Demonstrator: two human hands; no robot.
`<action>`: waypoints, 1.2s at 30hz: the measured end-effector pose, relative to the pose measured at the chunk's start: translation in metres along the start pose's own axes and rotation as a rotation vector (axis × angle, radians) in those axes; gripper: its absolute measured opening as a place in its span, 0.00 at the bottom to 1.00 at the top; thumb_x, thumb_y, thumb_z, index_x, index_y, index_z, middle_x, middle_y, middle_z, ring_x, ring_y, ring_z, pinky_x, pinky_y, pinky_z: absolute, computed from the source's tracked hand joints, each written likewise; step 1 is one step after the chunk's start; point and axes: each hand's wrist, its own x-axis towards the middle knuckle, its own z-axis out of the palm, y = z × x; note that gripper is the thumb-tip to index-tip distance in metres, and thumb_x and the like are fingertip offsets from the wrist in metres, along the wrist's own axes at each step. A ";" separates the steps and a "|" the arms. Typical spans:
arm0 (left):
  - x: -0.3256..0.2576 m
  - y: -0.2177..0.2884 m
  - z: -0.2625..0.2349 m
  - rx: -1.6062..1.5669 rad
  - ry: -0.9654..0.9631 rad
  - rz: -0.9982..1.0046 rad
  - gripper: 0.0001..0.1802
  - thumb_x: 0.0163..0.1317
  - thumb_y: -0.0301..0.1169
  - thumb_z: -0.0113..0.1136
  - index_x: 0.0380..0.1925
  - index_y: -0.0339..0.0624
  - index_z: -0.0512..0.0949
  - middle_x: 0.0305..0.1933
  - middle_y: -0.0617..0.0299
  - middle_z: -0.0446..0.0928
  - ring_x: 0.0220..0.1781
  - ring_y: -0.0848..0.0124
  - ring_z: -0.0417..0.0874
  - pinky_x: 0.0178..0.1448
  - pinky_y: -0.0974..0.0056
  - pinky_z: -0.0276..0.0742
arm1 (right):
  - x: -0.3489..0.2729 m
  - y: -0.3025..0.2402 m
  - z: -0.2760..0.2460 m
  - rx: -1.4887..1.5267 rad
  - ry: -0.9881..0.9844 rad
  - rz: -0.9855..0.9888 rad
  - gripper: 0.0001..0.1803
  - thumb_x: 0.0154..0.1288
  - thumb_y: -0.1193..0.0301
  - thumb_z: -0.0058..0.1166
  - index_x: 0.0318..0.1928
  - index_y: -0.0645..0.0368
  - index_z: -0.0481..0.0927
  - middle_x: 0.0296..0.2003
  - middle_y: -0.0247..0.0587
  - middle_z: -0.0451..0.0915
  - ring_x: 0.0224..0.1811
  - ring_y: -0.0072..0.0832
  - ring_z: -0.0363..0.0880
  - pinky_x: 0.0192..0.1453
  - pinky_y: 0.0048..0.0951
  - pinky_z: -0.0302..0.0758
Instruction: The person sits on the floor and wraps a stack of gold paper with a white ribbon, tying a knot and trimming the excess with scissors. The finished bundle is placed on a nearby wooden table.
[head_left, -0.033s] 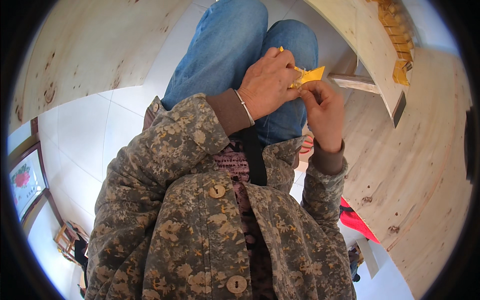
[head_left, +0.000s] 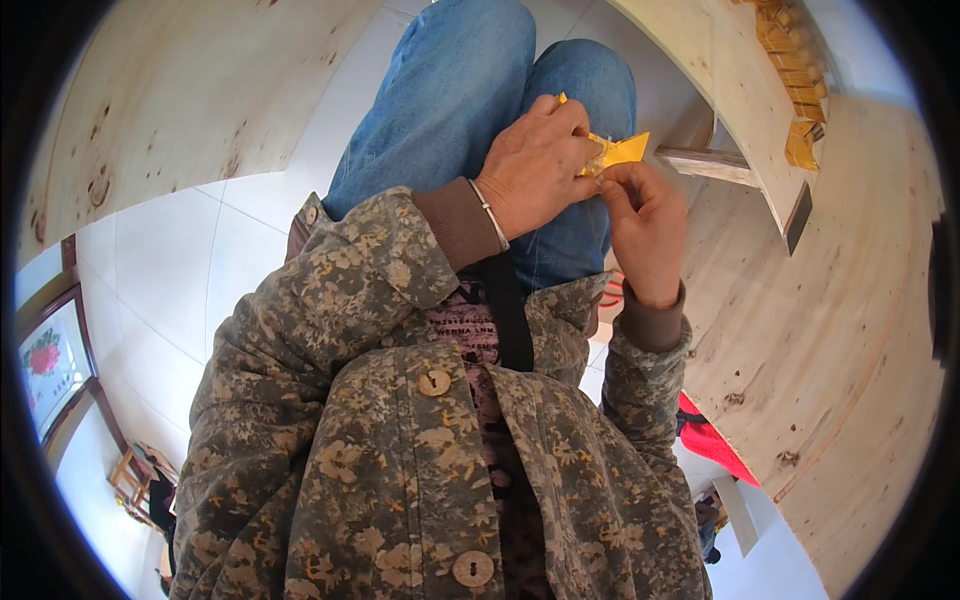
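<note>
Above my jeans-covered knees, my left hand (head_left: 540,165) is closed around a small yellow folded piece (head_left: 626,150), which looks like paper or thin card. A pointed corner of it sticks out to the right past the fingers, and a small tip shows above the knuckles. My right hand (head_left: 648,225) pinches at the piece's lower edge with thumb and forefinger, close to the left fingertips. Something pale or clear lies between the two hands, too small to make out. The left hand covers most of the piece.
Several yellow folded pieces (head_left: 790,55) stand in a row on a plywood board at the upper right, and another yellow piece (head_left: 802,145) is near its corner. Plywood surfaces (head_left: 800,330) flank me on the right and left. Red cloth (head_left: 715,440) hangs under the right one.
My right wrist and sleeve have shifted very slightly to the left. My left hand and the yellow piece look the same.
</note>
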 end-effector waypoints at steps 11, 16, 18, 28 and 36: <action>-0.001 0.003 -0.002 0.009 -0.023 0.002 0.22 0.49 0.32 0.78 0.46 0.41 0.86 0.48 0.61 0.75 0.55 0.61 0.75 0.58 0.60 0.77 | -0.013 -0.021 0.013 -0.457 0.140 -0.200 0.09 0.61 0.78 0.59 0.42 0.56 0.86 0.36 0.46 0.78 0.34 0.47 0.83 0.36 0.44 0.79; -0.001 0.003 -0.001 0.025 -0.023 0.007 0.23 0.48 0.32 0.78 0.47 0.41 0.86 0.48 0.61 0.75 0.54 0.61 0.75 0.58 0.60 0.77 | -0.013 -0.018 0.009 -0.509 0.081 -0.215 0.11 0.60 0.80 0.57 0.42 0.55 0.87 0.37 0.45 0.78 0.34 0.46 0.83 0.36 0.43 0.80; -0.001 0.003 -0.001 0.022 -0.022 0.006 0.23 0.48 0.32 0.78 0.46 0.41 0.86 0.48 0.61 0.75 0.54 0.61 0.75 0.58 0.60 0.77 | -0.012 -0.019 0.008 -0.521 0.062 -0.227 0.12 0.60 0.80 0.56 0.42 0.55 0.87 0.37 0.45 0.78 0.34 0.46 0.83 0.36 0.43 0.80; -0.001 0.001 0.002 0.021 -0.008 0.028 0.22 0.48 0.32 0.77 0.45 0.41 0.86 0.47 0.61 0.74 0.54 0.60 0.75 0.57 0.60 0.77 | -0.011 -0.024 0.002 -0.586 -0.022 -0.274 0.11 0.58 0.81 0.57 0.40 0.58 0.86 0.37 0.44 0.78 0.34 0.45 0.83 0.35 0.44 0.80; -0.002 -0.001 0.003 0.030 0.016 0.047 0.22 0.49 0.32 0.77 0.46 0.39 0.86 0.47 0.60 0.74 0.54 0.61 0.75 0.57 0.60 0.77 | -0.011 -0.026 0.000 -0.563 -0.053 -0.287 0.10 0.58 0.81 0.56 0.41 0.60 0.85 0.38 0.45 0.78 0.34 0.47 0.84 0.36 0.44 0.80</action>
